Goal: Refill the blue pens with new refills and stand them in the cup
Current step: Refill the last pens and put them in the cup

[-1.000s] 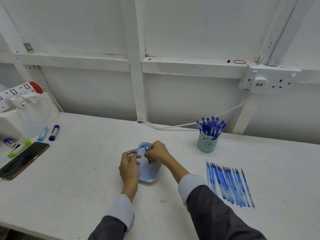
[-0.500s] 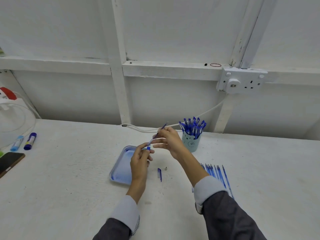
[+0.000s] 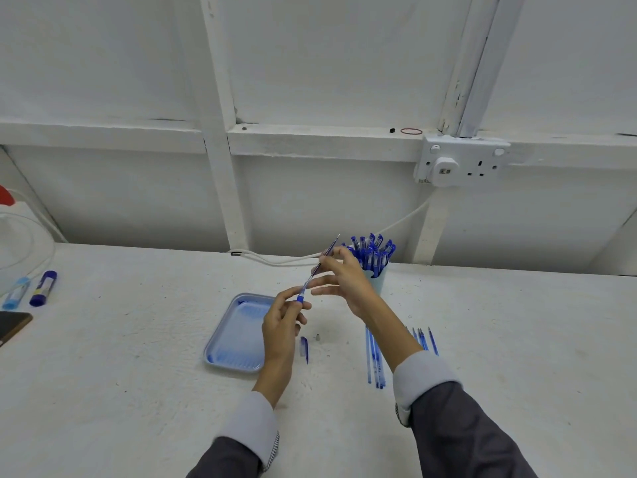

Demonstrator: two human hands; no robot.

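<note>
- Here, the left hand (image 3: 282, 319) is raised over the table (image 3: 131, 357), with thumb and forefinger pinching the pen (image 3: 307, 284) low down, just above its blue end.
- The right hand (image 3: 346, 281) sits higher and further back. Thumb and forefinger pinch the thin refill (image 3: 331, 248) that sticks out of the pen's top, and the other fingers fan out straight.
- The pen slants up and away to the right, clear of the table.
- The cup (image 3: 378, 282), pale blue, stands just behind the right hand and is partly hidden by it. It is packed with capped blue pens (image 3: 372, 253), standing upright.
- The blue tray (image 3: 234, 339) lies on the table left of the left hand, whose wrist covers its right edge.
- The pen cap (image 3: 304, 350) and a small metal tip (image 3: 317, 337) lie on the table between the forearms, near each other but not touching.
- Loose refills (image 3: 374, 360) lie in a row further right. The right forearm crosses over them and splits the row.
- Far left are two glue sticks (image 3: 43, 288) and a phone corner (image 3: 12, 327). A wall socket (image 3: 462, 162) is up right, and a white cable (image 3: 275, 259) runs along the table's back.
- A second ago both hands were low over the tray, and no cap or tip lay on the table. Half a second ago the grip and pose were much as now.
</note>
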